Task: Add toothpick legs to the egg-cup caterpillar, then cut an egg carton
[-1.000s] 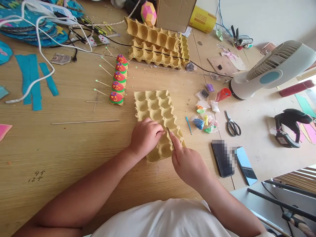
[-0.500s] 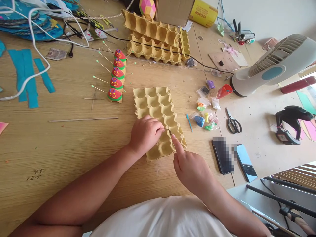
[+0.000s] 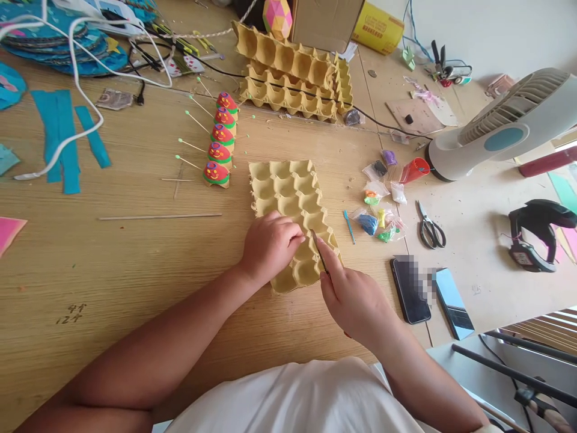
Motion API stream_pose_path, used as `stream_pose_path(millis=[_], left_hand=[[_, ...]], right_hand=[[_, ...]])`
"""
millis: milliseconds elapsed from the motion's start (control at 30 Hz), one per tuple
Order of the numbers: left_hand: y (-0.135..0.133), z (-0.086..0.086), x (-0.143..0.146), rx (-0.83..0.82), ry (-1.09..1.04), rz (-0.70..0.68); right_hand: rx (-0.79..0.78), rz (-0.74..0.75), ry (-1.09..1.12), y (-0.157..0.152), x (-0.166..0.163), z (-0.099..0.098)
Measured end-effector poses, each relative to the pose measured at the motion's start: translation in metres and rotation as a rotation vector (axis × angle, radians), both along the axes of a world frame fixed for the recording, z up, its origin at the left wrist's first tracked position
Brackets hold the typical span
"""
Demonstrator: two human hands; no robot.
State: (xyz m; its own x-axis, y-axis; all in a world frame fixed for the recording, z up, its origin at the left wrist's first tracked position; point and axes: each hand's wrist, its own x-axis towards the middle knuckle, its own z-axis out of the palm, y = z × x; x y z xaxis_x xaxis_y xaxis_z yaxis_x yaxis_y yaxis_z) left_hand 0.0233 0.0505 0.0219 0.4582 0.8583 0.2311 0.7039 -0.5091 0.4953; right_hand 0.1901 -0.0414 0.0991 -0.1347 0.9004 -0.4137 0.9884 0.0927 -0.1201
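Note:
A yellow cardboard egg tray (image 3: 288, 189) lies flat on the wooden table in front of me. My left hand (image 3: 269, 243) is curled on the tray's near left part, fingers pinching a cup wall. My right hand (image 3: 354, 300) is closed round a thin knife (image 3: 317, 248) whose blade rests on the tray's near right edge, the forefinger lying along it. A row of several red, green and yellow painted cups (image 3: 220, 138) with thin sticks stands to the left of the tray.
More egg trays (image 3: 293, 72) are stacked at the back. Small bags of coloured clay (image 3: 376, 210), scissors (image 3: 430, 227), two phones (image 3: 428, 294), a white fan (image 3: 500, 129) and a black tool (image 3: 534, 234) lie to the right. A long wooden stick (image 3: 160, 216), blue paper strips (image 3: 61, 135) and white cables (image 3: 76, 54) are at left.
My right hand has drawn back slightly toward me along the tray's edge, knife still in it. My left hand stays on the tray. The view has shifted a little.

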Motion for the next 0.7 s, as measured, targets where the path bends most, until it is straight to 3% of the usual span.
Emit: stream_pose_path(millis=[700], left_hand=[[0.0002, -0.0018, -0.0004, -0.003, -0.018, 0.004]], right_hand=[[0.034, 0.049, -0.023, -0.0094, 0.0031, -0.009]])
